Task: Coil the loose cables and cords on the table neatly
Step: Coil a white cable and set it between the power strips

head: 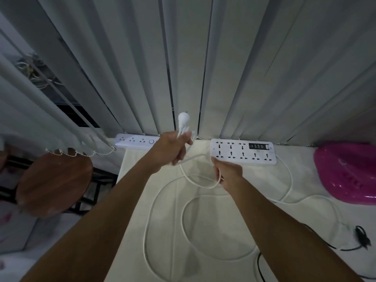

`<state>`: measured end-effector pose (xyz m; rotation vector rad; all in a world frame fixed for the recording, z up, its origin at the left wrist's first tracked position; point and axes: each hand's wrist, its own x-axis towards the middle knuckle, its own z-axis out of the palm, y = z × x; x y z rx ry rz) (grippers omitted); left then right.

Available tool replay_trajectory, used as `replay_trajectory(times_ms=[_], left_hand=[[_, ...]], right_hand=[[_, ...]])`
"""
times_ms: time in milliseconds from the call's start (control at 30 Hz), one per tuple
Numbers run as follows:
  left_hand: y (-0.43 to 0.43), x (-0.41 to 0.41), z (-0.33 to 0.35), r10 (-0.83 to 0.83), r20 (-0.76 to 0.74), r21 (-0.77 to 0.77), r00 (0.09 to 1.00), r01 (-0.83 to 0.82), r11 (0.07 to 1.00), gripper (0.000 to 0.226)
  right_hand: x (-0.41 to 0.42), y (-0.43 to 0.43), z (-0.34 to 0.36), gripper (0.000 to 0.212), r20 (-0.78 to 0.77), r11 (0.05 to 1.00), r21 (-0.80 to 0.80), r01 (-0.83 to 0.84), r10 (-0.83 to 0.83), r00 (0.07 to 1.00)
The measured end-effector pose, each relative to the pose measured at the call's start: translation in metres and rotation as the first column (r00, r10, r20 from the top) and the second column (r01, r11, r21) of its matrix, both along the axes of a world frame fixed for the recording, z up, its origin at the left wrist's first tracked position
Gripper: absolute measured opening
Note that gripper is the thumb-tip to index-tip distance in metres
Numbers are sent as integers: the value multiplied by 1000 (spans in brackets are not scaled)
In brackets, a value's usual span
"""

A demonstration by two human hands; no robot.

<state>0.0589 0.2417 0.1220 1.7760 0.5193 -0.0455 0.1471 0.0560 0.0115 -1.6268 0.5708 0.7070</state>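
My left hand is raised over the table and closed around the plug end of a white cord; the white plug sticks up above the fist. From that fist the white cord droops to my right hand, which pinches it, then runs in wide loose loops over the white tablecloth. The cord leads round to the right end of a large white power strip at the table's back edge. A thin black cable lies loose at the right, partly hidden by my right forearm.
A second, smaller white power strip lies at the back left, against vertical blinds. A glossy pink object sits at the right edge. Left of the table stands a round brown stool.
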Motion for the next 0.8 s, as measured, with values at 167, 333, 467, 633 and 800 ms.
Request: replay_trajectory(times_ms=[167, 333, 467, 633, 800], left_hand=[[-12, 1, -38, 71, -50, -141, 996, -77, 987, 37], [-27, 10, -66, 276, -85, -326, 957, -289, 900, 31], [-32, 20, -69, 351, -113, -557, 930, -351, 752, 35], [-25, 32, -70, 407, -250, -760, 878, -439, 479, 42], [-14, 40, -77, 403, -343, -847, 849, -465, 259, 51]], right_hand=[[25, 54, 23, 21, 111, 997, 70, 39, -47, 993], [17, 62, 35, 13, 345, 995, 19, -97, 85, 935], [-10, 61, 38, 18, 591, 970, -124, -210, 242, 770], [-49, 46, 18, 31, 758, 946, -244, -213, 323, 567], [-59, 41, -5, 58, 679, 824, -360, -438, 553, 482]])
